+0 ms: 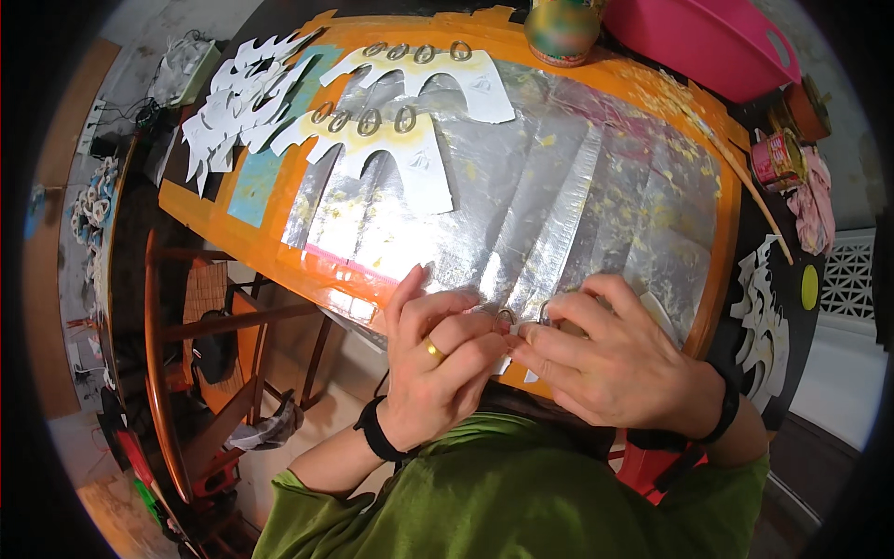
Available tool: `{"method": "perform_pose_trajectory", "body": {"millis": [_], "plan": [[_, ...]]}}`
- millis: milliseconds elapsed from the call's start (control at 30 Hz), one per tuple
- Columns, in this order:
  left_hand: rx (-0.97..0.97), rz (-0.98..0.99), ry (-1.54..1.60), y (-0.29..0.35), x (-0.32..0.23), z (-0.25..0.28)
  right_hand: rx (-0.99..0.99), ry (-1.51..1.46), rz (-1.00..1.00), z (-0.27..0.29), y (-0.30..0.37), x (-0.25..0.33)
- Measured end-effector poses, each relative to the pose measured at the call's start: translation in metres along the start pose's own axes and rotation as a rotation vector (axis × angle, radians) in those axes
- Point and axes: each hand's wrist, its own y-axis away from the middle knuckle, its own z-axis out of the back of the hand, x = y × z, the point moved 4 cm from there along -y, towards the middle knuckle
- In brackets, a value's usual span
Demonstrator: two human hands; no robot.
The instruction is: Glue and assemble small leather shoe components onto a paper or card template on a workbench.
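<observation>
**Both hands pinch a white cutout with metal rings at the near edge of a foil-covered board**

Left hand (440, 359): fingers curled, tips pressed together on a small metal ring (505, 318) and the white card under it. A gold band on one finger, a black band at the wrist.

Right hand (619, 359): fingers bent inward, tips meeting the left hand's, pinching the same white cutout (507, 361). Only slivers of the card show between and below the fingers; its full shape is hidden. A second ring sits just beside the first, half covered by the right fingers. Green sleeves come in from the lower edge.

The cutout lies at the near edge of the board, directly under both hands.

Foil sheet (559, 205): silver, creased in long folds, glaring, flecked with yellow. It covers an orange board (233, 224).

Further out, two more white cutouts (391, 140), arch-legged, flat, each with a row of four oval metal rings along the top. To their left, a stack of jagged white paper shapes (237, 98).

Far edge: a rounded green-gold jar (562, 33), a pink plastic tub (708, 42). To the right, a small red tin (776, 160) and pink cloth (812, 205).
</observation>
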Motion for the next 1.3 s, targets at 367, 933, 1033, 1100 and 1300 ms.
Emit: {"method": "perform_pose_trajectory", "body": {"millis": [367, 933, 1033, 1100, 1300], "plan": [[0.032, -0.338, -0.178, 0.016, 0.019, 0.008, -0.078, -0.096, 0.003, 0.0, 0.0, -0.005], [0.014, -0.505, -0.226, 0.017, 0.024, -0.002, -0.149, -0.096, 0.033, -0.005, -0.004, -0.007], [-0.034, -0.471, -0.222, 0.017, 0.023, -0.003, -0.083, -0.075, 0.043, -0.003, -0.003, -0.009], [-0.087, -0.47, -0.249, 0.016, 0.022, -0.004, -0.002, -0.083, 0.039, -0.004, -0.003, -0.01], [0.026, -0.533, -0.261, 0.015, 0.024, 0.001, -0.029, -0.05, 0.006, -0.005, -0.014, -0.005]]}}
